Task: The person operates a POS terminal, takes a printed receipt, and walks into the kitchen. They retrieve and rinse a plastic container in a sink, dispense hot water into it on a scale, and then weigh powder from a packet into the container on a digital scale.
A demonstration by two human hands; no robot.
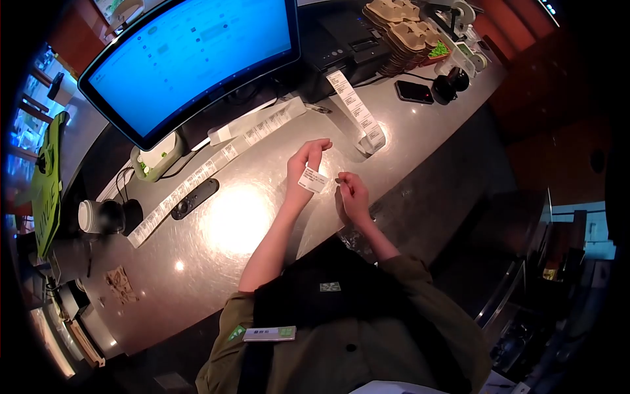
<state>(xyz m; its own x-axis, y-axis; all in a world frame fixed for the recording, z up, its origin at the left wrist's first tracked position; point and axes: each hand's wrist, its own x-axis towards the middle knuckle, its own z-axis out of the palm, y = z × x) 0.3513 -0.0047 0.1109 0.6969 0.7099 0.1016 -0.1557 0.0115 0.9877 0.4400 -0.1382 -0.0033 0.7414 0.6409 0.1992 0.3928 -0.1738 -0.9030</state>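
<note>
Left hand [309,156], an unreadably small-printed label [313,180] at its wrist, and right hand [353,194] curl, grips unclear.

A single head-worn camera looks forward and steeply down. Its wide, dark-edged view takes in the wearer's torso [367,328] closest, the worktop [184,289] beyond, and the monitor [197,65] farther off.

Sits just above the frame's centre as a small white rectangular label [313,180], printed in dark lines, tilted down rightward
</note>
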